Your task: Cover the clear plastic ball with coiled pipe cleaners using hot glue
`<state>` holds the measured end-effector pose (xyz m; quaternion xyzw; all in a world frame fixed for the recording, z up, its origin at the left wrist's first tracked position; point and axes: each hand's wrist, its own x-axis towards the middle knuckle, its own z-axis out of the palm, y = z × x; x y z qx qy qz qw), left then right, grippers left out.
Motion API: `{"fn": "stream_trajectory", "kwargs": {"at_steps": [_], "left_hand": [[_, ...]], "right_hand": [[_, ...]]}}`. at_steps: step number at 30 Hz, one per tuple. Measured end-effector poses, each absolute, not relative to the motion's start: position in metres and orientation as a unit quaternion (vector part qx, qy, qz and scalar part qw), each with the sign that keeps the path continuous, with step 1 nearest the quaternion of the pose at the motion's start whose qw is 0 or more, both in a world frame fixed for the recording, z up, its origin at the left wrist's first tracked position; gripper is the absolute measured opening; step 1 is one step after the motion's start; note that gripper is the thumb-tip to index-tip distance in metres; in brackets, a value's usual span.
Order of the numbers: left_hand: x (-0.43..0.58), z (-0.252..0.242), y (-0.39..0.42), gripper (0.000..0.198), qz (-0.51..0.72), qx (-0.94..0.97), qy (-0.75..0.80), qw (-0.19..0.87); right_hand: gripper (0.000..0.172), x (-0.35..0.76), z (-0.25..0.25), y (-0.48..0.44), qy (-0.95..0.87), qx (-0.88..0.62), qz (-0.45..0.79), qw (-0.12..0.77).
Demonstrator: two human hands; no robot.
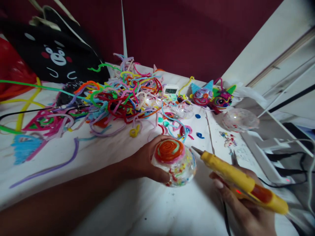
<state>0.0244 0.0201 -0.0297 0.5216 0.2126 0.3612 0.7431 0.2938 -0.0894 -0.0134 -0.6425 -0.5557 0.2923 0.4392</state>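
In my left hand [154, 164] is a clear plastic ball [183, 168], fingers and thumb closed around its side. A flat orange coil [168, 149] of pipe cleaner with a light green strand and a pink rim covers the upper left of the ball. Colourful specks show through the clear wall. My right hand [242, 200] is wrapped around a yellow hot glue gun [228, 172] with a small red light. Its metal nozzle points left and up, close to the ball's right side. A dark pointed tip [234, 159] sticks up beside my right fingers; I cannot make out what it belongs to.
A tangled heap of pipe cleaners [123, 98] spreads over the white table. Behind it are a black bag [56, 55] and a small digital timer [170, 90]. Two decorated eared figures [202, 95] sit at the back right, near a clear half-shell [241, 120] and a white rack [261, 157].
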Motion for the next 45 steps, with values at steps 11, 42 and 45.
{"fn": "stream_trajectory", "kwargs": {"at_steps": [11,42,45], "left_hand": [[0.03,-0.028,0.028,0.067,0.61,0.416,0.317,0.595],[0.031,-0.022,0.028,0.067,0.617,0.494,0.313,0.526],[0.032,-0.022,0.028,0.068,0.617,0.495,0.312,0.526]], "right_hand": [[0.042,0.311,0.004,-0.051,-0.471,-0.653,0.506,0.31],[0.022,0.241,0.025,0.024,-0.927,-0.357,-0.076,-0.088],[0.01,0.241,0.025,0.027,-0.931,-0.349,-0.07,-0.077]]}}
